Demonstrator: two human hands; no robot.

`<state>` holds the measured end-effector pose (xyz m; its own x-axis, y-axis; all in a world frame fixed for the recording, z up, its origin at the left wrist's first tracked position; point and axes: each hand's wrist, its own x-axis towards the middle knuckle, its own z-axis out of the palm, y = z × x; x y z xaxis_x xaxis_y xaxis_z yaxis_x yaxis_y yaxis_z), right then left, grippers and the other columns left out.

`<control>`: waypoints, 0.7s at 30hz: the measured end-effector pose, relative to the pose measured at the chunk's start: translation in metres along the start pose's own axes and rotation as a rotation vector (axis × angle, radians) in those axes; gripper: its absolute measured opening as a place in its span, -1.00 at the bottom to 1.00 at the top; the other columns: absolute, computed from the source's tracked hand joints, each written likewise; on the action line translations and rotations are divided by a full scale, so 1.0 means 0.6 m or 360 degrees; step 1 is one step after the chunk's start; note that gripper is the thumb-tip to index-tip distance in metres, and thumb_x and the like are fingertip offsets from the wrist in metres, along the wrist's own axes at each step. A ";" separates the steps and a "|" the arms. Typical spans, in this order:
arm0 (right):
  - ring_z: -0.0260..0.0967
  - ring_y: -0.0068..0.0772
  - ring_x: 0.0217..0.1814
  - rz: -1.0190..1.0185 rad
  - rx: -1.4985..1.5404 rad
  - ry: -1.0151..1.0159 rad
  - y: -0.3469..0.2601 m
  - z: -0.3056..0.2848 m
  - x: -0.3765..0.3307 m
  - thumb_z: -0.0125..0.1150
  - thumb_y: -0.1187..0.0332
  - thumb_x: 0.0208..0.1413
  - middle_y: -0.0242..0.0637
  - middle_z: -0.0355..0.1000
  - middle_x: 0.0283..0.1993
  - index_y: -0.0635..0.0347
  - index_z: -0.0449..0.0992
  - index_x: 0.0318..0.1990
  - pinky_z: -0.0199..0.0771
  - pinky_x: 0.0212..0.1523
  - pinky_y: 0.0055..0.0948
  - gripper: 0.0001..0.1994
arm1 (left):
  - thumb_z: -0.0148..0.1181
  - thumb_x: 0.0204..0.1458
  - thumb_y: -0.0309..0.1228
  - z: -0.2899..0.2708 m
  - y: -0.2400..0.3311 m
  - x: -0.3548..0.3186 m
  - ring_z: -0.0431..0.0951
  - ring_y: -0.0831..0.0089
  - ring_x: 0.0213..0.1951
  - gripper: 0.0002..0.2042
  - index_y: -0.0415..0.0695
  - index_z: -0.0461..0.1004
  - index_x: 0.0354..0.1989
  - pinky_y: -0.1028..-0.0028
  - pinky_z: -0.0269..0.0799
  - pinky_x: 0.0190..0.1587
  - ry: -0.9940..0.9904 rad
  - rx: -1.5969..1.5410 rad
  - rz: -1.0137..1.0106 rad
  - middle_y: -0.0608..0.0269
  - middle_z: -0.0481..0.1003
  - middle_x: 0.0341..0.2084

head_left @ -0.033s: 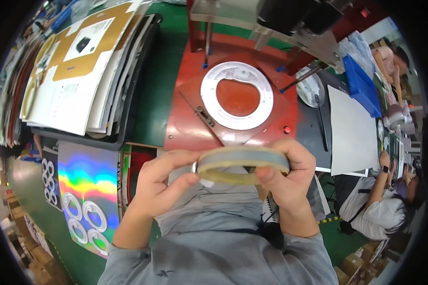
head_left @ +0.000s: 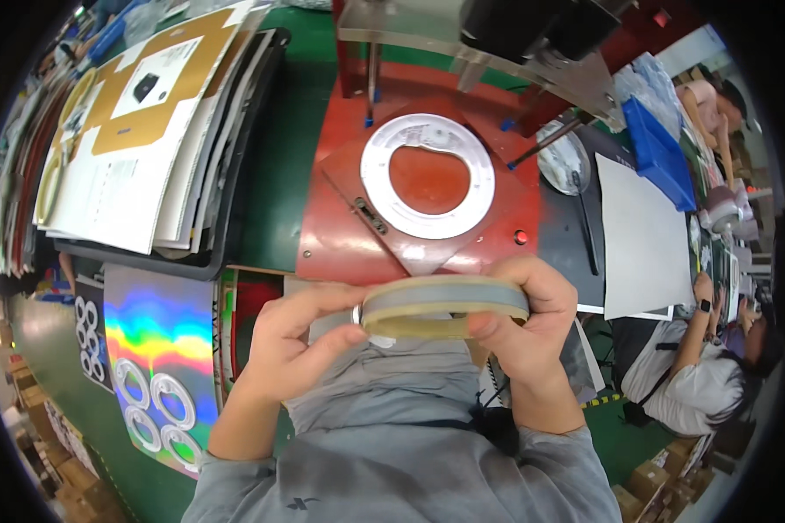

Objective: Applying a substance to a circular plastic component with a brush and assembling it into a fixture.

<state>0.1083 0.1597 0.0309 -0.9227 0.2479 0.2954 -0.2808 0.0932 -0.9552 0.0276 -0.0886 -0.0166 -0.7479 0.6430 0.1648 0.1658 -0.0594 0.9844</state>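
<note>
Your left hand (head_left: 288, 349) pinches one side, fingers slightly parted across it; your right hand's (head_left: 539, 336) fingers clasp the opposite side. Between them: hollow ring (head_left: 445, 297), grey stripe bordered by yellowish edges.

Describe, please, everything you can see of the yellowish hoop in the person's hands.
The yellowish hoop is thin-walled and hollow, with a grey band running along it; its material looks smooth, but I cannot tell exactly what it is. Seen nearly edge-on, it is held up in front of the body, its left end at the left hand, its right in the right hand.
</note>
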 end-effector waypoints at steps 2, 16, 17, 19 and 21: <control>0.43 -0.68 -0.40 -0.0029 0.0024 0.0048 0.010 -0.012 -0.004 0.62 0.40 0.01 -0.35 0.58 -0.39 0.30 0.58 -0.29 0.39 -0.39 -0.62 -0.73 | 0.36 0.09 -0.66 0.014 -0.002 0.002 0.66 0.35 0.03 -0.68 -0.38 0.58 0.04 0.42 0.52 0.09 -0.0060 -0.0160 -0.0061 -0.04 0.65 -0.02; 0.49 -0.55 -0.27 0.0008 -0.0225 -0.0002 0.037 -0.140 -0.022 0.15 0.23 0.43 -0.30 0.53 -0.22 0.26 0.53 -0.14 0.45 -0.26 -0.55 -0.76 | 0.37 0.08 -0.70 0.077 -0.009 0.046 0.68 0.30 -0.04 -0.63 -0.43 0.52 0.08 0.37 0.59 0.06 -0.0067 -0.0250 -0.0062 -0.01 0.67 -0.11; 0.52 -0.51 -0.20 0.0215 0.0056 0.0221 0.034 -0.156 -0.018 0.13 0.27 0.44 -0.29 0.55 -0.17 0.27 0.53 -0.10 0.46 -0.16 -0.55 -0.78 | 0.37 0.08 -0.70 0.074 -0.008 0.044 0.68 0.30 -0.04 -0.63 -0.43 0.52 0.08 0.37 0.59 0.06 -0.0066 -0.0248 -0.0060 -0.01 0.67 -0.11; 0.52 -0.52 -0.21 0.0312 -0.0627 0.0754 0.048 -0.219 -0.001 0.20 0.29 0.40 -0.28 0.55 -0.18 0.31 0.53 -0.07 0.50 -0.14 -0.51 -0.78 | 0.28 0.17 -0.68 0.067 -0.009 0.043 0.66 0.28 -0.04 -0.69 -0.40 0.47 0.09 0.34 0.58 0.08 -0.0009 -0.0310 -0.0164 -0.05 0.65 -0.11; 0.51 -0.45 -0.19 0.0366 -0.1214 0.0937 0.090 -0.290 -0.010 0.30 0.28 0.33 -0.21 0.56 -0.16 0.34 0.53 -0.04 0.49 -0.12 -0.48 -0.73 | 0.25 0.20 -0.67 0.063 -0.012 0.047 0.66 0.30 -0.03 -0.70 -0.39 0.46 0.09 0.36 0.57 0.08 -0.0031 -0.0314 -0.0166 -0.04 0.65 -0.11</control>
<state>0.1449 0.3310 -0.0195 -0.5967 0.7582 0.2627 0.3249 0.5276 -0.7849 0.0299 -0.0411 -0.0215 -0.7414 0.6682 0.0619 -0.0425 -0.1388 0.9894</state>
